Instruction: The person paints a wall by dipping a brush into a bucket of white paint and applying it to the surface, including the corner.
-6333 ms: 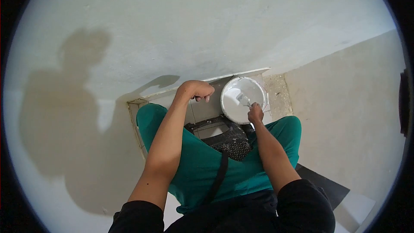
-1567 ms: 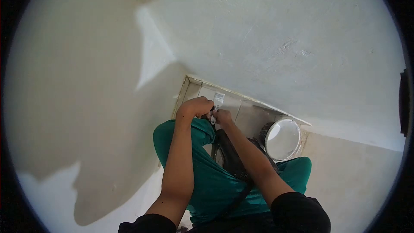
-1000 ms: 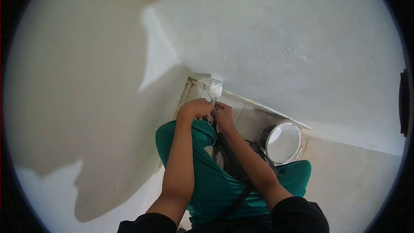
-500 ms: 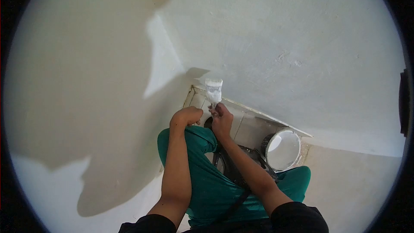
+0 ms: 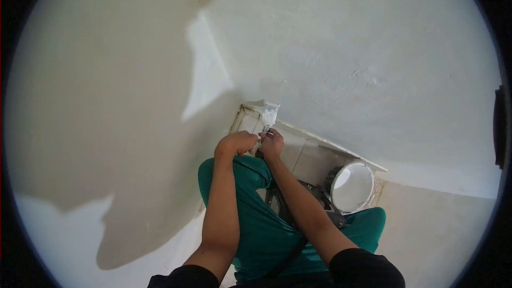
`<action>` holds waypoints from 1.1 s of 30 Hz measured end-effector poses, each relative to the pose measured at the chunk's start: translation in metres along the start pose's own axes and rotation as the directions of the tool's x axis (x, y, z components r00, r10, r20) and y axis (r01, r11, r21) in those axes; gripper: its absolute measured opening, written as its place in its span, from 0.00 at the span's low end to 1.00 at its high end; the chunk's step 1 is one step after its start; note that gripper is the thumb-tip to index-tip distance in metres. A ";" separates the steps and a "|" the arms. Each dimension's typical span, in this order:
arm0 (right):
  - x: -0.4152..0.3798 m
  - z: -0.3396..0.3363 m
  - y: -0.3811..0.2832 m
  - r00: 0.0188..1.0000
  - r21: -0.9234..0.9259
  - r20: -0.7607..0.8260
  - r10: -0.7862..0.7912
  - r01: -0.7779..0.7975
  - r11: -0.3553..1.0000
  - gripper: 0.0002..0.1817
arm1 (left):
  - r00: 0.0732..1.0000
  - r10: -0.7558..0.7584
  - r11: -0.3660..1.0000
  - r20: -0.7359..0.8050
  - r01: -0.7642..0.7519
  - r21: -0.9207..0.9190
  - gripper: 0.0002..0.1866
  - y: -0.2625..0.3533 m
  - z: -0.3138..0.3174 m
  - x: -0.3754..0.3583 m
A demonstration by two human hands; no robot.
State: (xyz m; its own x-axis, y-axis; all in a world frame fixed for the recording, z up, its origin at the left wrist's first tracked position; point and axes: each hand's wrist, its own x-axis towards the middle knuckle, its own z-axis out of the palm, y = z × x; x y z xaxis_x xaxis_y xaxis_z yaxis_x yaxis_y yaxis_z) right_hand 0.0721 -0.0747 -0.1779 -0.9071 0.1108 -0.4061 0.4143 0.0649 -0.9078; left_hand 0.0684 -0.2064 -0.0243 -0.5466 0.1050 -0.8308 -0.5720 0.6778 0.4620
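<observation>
My right hand (image 5: pixel 273 145) is closed round the handle of a paintbrush (image 5: pixel 270 113), whose white-coated bristles point up, close to the wall (image 5: pixel 341 74). Beside it, my left hand (image 5: pixel 239 142) rests above my left knee with its fingers curled; what they hold, if anything, is hidden. The fingers of both hands are very close together near the brush handle. A round bucket (image 5: pixel 352 186) with white paint inside stands to the right of my right forearm.
A second wall (image 5: pixel 106 101) on the left, with my shadow on it, meets the other in a corner. Tiled floor (image 5: pixel 298 154) shows below a raised edge. A dark object (image 5: pixel 314 194) lies between my green-clad legs.
The brush has shifted slightly right and turned, showing narrower bristles. My left hand has moved a little right, nearer to my right hand. The view has shifted slightly.
</observation>
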 end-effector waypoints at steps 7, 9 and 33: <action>0.004 -0.006 0.023 0.960 -0.108 0.014 0.281 -0.278 0.955 0.13 | 0.998 0.060 0.998 0.037 -0.060 0.003 0.21 0.013 -0.007 -0.014; 0.012 -0.010 0.031 0.963 -0.341 0.052 0.266 -0.233 0.911 0.12 | 0.995 0.092 0.996 0.045 -0.092 0.019 0.21 0.011 -0.007 -0.009; -0.026 -0.022 0.000 0.944 0.080 0.330 0.019 -0.048 0.996 0.15 | 0.995 0.069 0.998 0.073 -0.069 0.006 0.22 0.006 0.000 0.013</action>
State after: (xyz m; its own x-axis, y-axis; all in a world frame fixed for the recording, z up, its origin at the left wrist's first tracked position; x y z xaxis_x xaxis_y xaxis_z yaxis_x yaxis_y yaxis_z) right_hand 0.0975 -0.0562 -0.1650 -0.8728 -0.2212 -0.4352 0.4502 -0.0203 -0.8927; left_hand 0.0581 -0.2010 -0.0323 -0.5386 0.2041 -0.8174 -0.5288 0.6734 0.5166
